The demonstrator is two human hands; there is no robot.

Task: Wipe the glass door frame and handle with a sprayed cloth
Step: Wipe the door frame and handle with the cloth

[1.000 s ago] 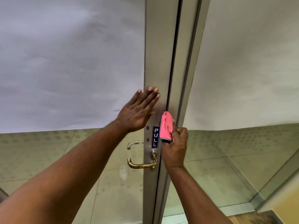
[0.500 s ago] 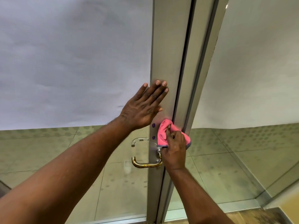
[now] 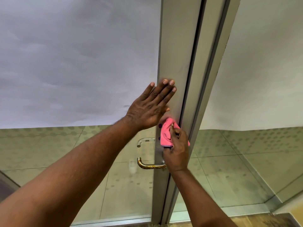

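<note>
Hands at work on the brushed-aluminium door frame [image 3: 175, 63] of a glass door. The left hand [image 3: 150, 107] lies flat and open, fingers spread, palm braced against the metal stile and gripping nothing. Just below it, the right hand [image 3: 177, 153] has its fingers closed around a bunched pink microfibre cloth [image 3: 166, 135], pressing it to the frame's face above the lock. The curved brass lever handle [image 3: 150, 164] juts leftward beneath the right hand's wrist and looks, on this evidence, not yet wiped. Frosted film covers the upper glass panel [image 3: 78, 59]; green floor tiles show through the clear pane below.

The likely hazards: the cloth hand sits close to the dark gap [image 3: 190, 79] between the door's edge and the neighbouring frame, so if the door swung under the left palm's push, fingers could be pinched. A loosely bunched cloth may also skip patches.
</note>
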